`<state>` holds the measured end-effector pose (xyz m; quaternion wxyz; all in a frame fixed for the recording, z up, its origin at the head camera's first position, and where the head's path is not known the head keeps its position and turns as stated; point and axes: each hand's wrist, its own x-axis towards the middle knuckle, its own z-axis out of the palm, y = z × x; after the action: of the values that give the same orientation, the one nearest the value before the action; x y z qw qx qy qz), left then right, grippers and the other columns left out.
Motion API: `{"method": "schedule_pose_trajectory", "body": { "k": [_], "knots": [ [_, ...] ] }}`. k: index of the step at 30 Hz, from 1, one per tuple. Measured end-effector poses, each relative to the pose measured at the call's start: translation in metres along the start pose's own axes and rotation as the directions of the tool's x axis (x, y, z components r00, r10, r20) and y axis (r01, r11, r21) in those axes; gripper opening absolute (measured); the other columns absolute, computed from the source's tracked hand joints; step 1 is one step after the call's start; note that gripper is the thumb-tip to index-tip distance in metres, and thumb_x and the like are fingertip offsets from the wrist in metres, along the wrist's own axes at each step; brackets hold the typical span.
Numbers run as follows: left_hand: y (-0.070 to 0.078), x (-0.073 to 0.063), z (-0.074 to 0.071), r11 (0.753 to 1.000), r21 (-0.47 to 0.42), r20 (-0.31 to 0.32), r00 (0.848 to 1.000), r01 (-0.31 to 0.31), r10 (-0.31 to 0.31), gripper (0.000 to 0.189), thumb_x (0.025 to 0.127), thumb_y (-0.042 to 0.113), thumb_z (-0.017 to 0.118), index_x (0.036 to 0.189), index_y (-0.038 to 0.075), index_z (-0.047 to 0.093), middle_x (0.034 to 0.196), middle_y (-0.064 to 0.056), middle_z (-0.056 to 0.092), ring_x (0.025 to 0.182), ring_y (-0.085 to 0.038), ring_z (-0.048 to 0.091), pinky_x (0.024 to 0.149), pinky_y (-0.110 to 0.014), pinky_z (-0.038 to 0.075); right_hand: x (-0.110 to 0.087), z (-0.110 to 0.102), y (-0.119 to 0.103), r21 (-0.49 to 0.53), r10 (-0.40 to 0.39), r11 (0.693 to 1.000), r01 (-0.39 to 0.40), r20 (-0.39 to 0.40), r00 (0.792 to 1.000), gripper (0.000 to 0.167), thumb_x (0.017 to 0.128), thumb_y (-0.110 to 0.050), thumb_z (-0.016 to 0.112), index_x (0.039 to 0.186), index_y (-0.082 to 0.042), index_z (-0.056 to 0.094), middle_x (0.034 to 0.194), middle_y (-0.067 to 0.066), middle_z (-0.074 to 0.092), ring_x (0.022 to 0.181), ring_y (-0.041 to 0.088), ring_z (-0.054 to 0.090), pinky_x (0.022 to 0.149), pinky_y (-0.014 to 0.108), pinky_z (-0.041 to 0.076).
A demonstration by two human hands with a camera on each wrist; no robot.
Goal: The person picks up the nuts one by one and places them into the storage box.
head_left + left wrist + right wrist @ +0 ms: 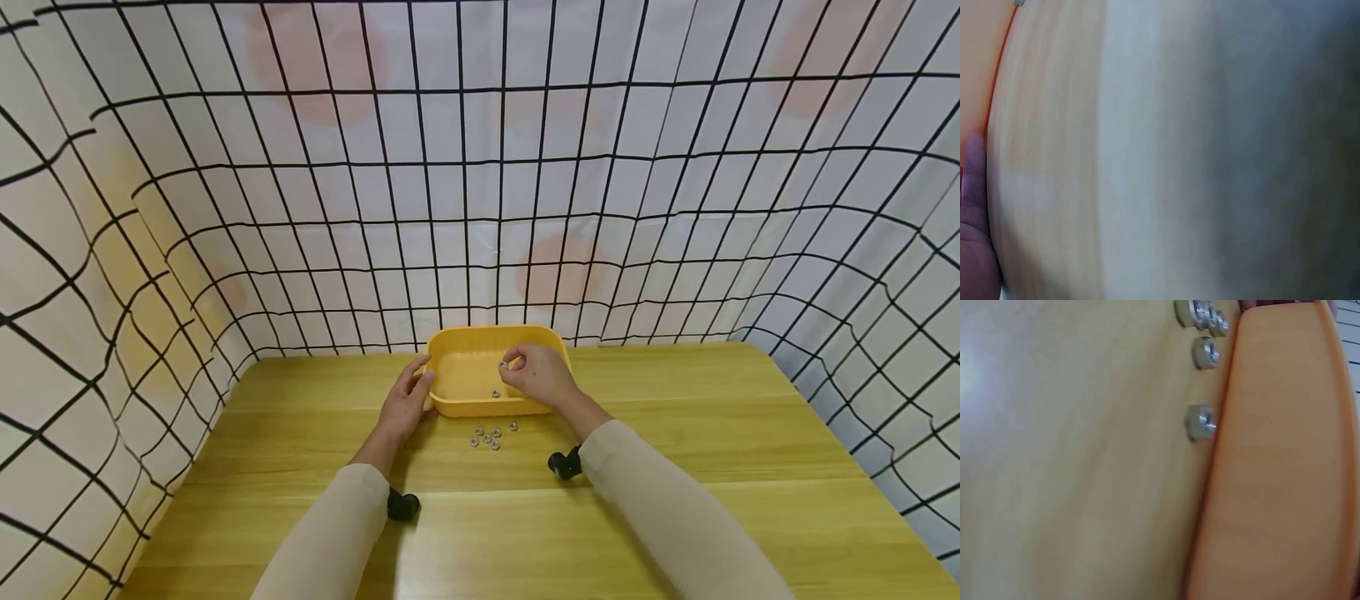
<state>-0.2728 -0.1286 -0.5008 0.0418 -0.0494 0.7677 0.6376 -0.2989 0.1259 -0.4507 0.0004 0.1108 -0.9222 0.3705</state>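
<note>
In the head view a shallow yellow plastic tray (480, 408) stands near the back of the table. My right hand (542, 375) is over its right half, thumb and forefinger pinching a small metal nut (504, 365). Another nut (496, 393) lies inside the tray. My left hand (405, 404) rests against the tray's left side with its fingers loosely extended. A thumb or finger (974, 181) lies straight along the tray wall in the left wrist view. Several hex nuts (487, 438) sit in a loose group on the table before the tray; the right wrist view shows a nut (1200, 422) beside the tray wall.
The wooden table (480, 533) carries the tray and nuts. A white sheet with a black grid net (495, 192) rises behind the table and along both sides. Black wrist cameras (402, 506) hang at both cuffs.
</note>
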Motion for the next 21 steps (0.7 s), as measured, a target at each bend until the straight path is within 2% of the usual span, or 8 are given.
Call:
{"method": "schedule_pose_trajectory", "body": {
  "k": [5, 8, 16, 21],
  "knots": [
    [-0.0001, -0.0004, 0.0003, 1.000, 0.001, 0.006, 1.000, -0.007, 0.007, 0.048, 0.107, 0.045, 0.049, 0.154, 0.038, 0.042, 0.158, -0.015, 0.042, 0.135, -0.036, 0.053, 0.078, -0.033, 0.063, -0.0001, 0.0055, 0.0005, -0.067, 0.038, 0.997, -0.036, 0.029, 0.999, 0.021, 0.093, -0.034, 0.071, 0.106, -0.017, 0.071, 0.079, -0.003, 0.069, 0.058, 0.013, 0.057, 0.053, 0.026, 0.044],
    [0.0004, 0.0003, 0.0003, 1.000, -0.001, 0.003, 1.000, -0.008, 0.008, 0.047, 0.108, 0.043, 0.050, 0.154, 0.038, 0.043, 0.158, -0.015, 0.042, 0.135, -0.037, 0.052, 0.077, -0.032, 0.063, -0.0003, 0.0069, -0.0002, -0.094, 0.046, 0.995, -0.045, 0.016, 0.999, 0.021, 0.093, -0.037, 0.071, 0.106, -0.019, 0.072, 0.078, -0.005, 0.069, 0.059, 0.013, 0.058, 0.055, 0.026, 0.045],
    [0.0008, 0.0012, -0.0002, 1.000, -0.013, 0.010, 1.000, -0.007, 0.007, 0.046, 0.108, 0.042, 0.050, 0.153, 0.038, 0.043, 0.157, -0.014, 0.043, 0.134, -0.036, 0.053, 0.079, -0.033, 0.063, -0.0002, 0.0085, 0.0011, -0.014, 0.090, 0.996, -0.090, -0.021, 0.996, 0.020, 0.093, -0.036, 0.072, 0.105, -0.021, 0.072, 0.077, -0.004, 0.069, 0.055, 0.014, 0.055, 0.049, 0.026, 0.040],
    [0.0002, 0.0013, -0.0007, 1.000, -0.014, 0.016, 1.000, 0.000, 0.001, 0.046, 0.108, 0.043, 0.050, 0.154, 0.039, 0.043, 0.158, -0.014, 0.042, 0.134, -0.036, 0.053, 0.077, -0.031, 0.062, 0.0006, 0.0102, 0.0030, -0.012, 0.093, 0.996, -0.093, -0.036, 0.995, 0.020, 0.092, -0.036, 0.073, 0.106, -0.021, 0.072, 0.076, -0.005, 0.069, 0.055, 0.014, 0.056, 0.048, 0.025, 0.038]
  ]
}}
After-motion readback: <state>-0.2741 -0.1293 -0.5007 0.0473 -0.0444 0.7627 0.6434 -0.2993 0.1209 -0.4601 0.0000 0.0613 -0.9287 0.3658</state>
